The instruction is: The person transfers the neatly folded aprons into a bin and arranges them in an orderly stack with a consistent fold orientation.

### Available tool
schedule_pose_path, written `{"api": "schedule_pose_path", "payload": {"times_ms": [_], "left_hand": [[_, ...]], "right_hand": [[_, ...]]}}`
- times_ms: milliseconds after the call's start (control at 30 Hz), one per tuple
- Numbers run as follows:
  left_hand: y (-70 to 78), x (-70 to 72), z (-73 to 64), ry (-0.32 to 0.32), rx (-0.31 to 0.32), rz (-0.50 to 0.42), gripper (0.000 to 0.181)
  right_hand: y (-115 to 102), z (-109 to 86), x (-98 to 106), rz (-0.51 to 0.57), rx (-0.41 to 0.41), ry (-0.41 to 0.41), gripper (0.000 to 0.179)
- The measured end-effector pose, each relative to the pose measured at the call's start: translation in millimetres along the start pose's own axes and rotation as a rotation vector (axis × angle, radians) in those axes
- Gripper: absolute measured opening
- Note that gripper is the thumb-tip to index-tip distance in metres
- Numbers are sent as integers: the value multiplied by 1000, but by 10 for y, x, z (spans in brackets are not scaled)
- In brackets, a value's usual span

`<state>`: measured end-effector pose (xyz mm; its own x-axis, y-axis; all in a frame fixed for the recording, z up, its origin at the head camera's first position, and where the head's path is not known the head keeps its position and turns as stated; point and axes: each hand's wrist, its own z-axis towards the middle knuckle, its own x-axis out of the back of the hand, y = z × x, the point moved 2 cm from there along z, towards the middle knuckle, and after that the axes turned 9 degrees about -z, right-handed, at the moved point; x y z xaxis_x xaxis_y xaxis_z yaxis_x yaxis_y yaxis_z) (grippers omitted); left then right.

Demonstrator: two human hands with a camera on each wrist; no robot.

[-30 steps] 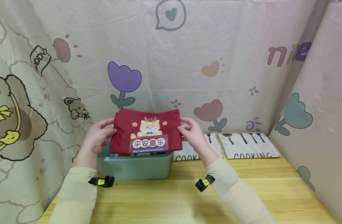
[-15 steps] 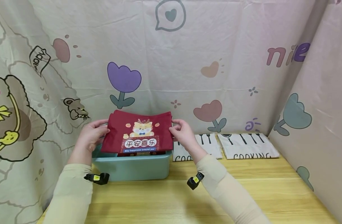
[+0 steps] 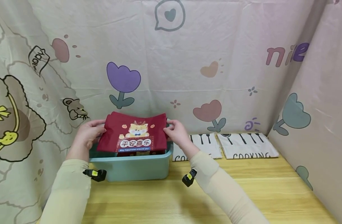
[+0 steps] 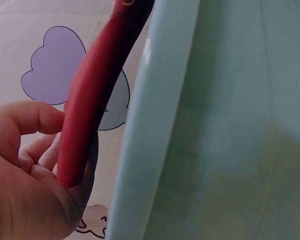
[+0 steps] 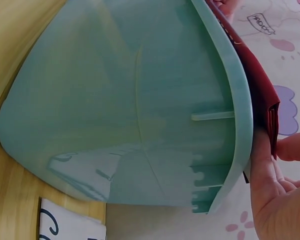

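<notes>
A folded red cloth [image 3: 109, 137] with a cartoon animal and white Chinese lettering is stretched between both hands over a teal plastic bin [image 3: 131, 169]. My left hand [image 3: 86, 135] pinches its left edge between thumb and fingers, and my right hand [image 3: 176, 133] does the same at the right edge. In the left wrist view the cloth [image 4: 82, 120] tilts just beside the bin's rim [image 4: 155, 115]. The right wrist view has its layered corner [image 5: 270, 115] close to the rim. More dark red printed fabric [image 3: 142, 153] shows inside the bin, under the held cloth.
Two folded white cloths with utensil prints and "COOKING" lie right of the bin: a nearer one [image 3: 207, 146] partly behind my right arm, and another [image 3: 246, 146] beyond it. A patterned curtain [image 3: 165, 56] hangs behind and on both sides of the wooden table [image 3: 148, 202].
Both hands have moved left and slightly down with the red cloth, bringing it over the bin. The cloth lies flatter now, and more of the bin's right end shows.
</notes>
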<state>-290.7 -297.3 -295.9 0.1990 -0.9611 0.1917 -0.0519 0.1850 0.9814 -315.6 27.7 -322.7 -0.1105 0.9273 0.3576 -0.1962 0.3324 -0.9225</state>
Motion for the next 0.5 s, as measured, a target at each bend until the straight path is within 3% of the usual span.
{"api": "schedule_pose_path", "payload": {"times_ms": [333, 433, 500], "left_hand": [[-30, 29, 26, 20, 30, 33, 56], [-31, 40, 26, 15, 22, 86, 55], [-24, 44, 19, 6, 5, 157, 55]], "right_hand": [[-15, 68, -40, -77, -5, -10, 42], [-32, 64, -39, -181, 29, -1, 43], [-49, 47, -21, -324, 64, 21, 44]]}}
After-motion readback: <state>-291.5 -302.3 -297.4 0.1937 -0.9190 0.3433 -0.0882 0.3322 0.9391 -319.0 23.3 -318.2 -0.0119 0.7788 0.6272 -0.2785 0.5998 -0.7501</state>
